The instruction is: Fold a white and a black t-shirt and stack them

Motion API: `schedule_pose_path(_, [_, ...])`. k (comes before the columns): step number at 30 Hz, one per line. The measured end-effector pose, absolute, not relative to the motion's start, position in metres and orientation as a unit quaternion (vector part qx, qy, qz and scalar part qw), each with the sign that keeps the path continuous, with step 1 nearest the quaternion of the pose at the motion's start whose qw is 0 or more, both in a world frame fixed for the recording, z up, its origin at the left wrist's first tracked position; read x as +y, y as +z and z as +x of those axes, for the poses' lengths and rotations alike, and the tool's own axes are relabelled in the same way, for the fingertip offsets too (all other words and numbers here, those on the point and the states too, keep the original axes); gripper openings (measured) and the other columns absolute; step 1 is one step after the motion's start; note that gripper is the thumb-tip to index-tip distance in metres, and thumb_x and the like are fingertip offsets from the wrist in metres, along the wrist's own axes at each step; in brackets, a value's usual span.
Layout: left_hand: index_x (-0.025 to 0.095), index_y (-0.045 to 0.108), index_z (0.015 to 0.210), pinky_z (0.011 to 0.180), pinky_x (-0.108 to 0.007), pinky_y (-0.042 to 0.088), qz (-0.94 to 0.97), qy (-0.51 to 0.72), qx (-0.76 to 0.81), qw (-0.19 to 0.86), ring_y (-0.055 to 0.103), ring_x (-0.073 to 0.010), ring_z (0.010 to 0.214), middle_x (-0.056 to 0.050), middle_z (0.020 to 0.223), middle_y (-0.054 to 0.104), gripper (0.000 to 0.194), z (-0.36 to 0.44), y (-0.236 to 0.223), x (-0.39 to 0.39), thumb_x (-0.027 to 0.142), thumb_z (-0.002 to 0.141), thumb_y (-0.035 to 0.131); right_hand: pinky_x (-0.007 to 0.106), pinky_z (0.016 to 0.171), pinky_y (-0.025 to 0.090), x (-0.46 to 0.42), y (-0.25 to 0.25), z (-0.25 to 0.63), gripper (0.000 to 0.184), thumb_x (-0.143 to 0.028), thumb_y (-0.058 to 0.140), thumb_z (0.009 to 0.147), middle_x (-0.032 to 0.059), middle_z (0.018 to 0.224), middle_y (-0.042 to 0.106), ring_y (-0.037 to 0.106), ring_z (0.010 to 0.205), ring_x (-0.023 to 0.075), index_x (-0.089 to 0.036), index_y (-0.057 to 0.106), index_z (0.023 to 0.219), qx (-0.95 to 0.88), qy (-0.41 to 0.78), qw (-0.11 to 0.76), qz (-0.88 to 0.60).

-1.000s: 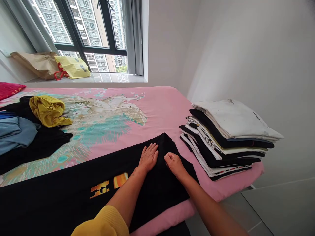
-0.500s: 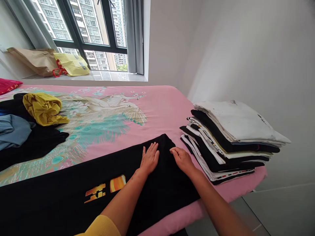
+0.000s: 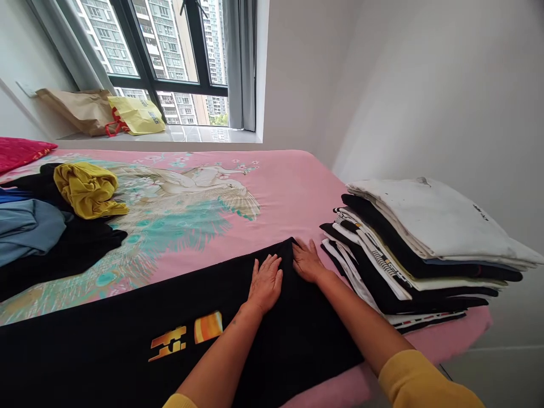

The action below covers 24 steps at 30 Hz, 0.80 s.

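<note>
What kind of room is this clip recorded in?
Most likely a bedroom in a high-rise flat. A bed with a pink peacock-print sheet fills the view, holding a stack of folded shirts. Both hands lie flat on a black garment, and the window looks out on apartment towers.

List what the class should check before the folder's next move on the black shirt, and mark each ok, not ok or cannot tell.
1. Left hand flat on the black shirt: ok.
2. Right hand at the shirt's far corner: ok.
3. Shirt smooth around the hands: ok.
4. Folded stack apart from the shirt: cannot tell, edges look close.
5. Loose clothes off the shirt: ok.
</note>
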<state>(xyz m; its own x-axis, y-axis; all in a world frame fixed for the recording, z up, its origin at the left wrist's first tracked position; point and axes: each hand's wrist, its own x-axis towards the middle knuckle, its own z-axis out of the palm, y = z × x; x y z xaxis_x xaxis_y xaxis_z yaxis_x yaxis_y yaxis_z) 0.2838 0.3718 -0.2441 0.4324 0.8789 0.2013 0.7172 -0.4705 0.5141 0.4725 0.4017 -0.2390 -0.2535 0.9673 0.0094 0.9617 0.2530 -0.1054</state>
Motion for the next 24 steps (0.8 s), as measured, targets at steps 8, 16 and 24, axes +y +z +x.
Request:
schedule_pose_path(8, [0.027, 0.043, 0.135, 0.114, -0.049, 0.008, 0.84, 0.196, 0.482, 0.152, 0.024, -0.0178, 0.137, -0.002, 0.146, 0.036, 0.044, 0.285, -0.237, 0.369, 0.034, 0.094, 0.03, 0.044, 0.109, 0.012, 0.394, -0.245, 0.467, 0.047, -0.031, 0.034, 0.091, 0.0073, 0.14, 0.041, 0.03, 0.128, 0.0251, -0.02, 0.042, 0.136, -0.726, 0.009, 0.112, -0.679])
schedule_pose_path(16, [0.039, 0.044, 0.133, 0.112, -0.054, 0.007, 0.851, 0.167, 0.483, 0.124, 0.021, -0.0206, 0.138, -0.001, 0.148, 0.031, 0.042, 0.288, -0.236, 0.368, 0.034, 0.092, 0.034, 0.036, 0.087, 0.033, 0.422, -0.233, 0.476, 0.033, -0.037, 0.047, 0.085, 0.0051, 0.109, 0.06, 0.05, 0.104, 0.0217, -0.028, 0.059, 0.114, -0.623, 0.062, 0.163, -0.763])
schedule_pose_path(24, [0.041, 0.042, 0.133, 0.112, -0.055, 0.008, 0.854, 0.157, 0.483, 0.114, 0.021, -0.0211, 0.139, -0.001, 0.149, 0.029, 0.043, 0.289, -0.237, 0.37, 0.034, 0.091, 0.037, 0.035, 0.082, 0.032, 0.438, -0.241, 0.475, 0.029, -0.049, 0.049, 0.083, 0.0024, 0.096, 0.063, 0.052, 0.094, 0.0207, -0.027, 0.064, 0.093, -0.601, 0.064, 0.199, -0.771])
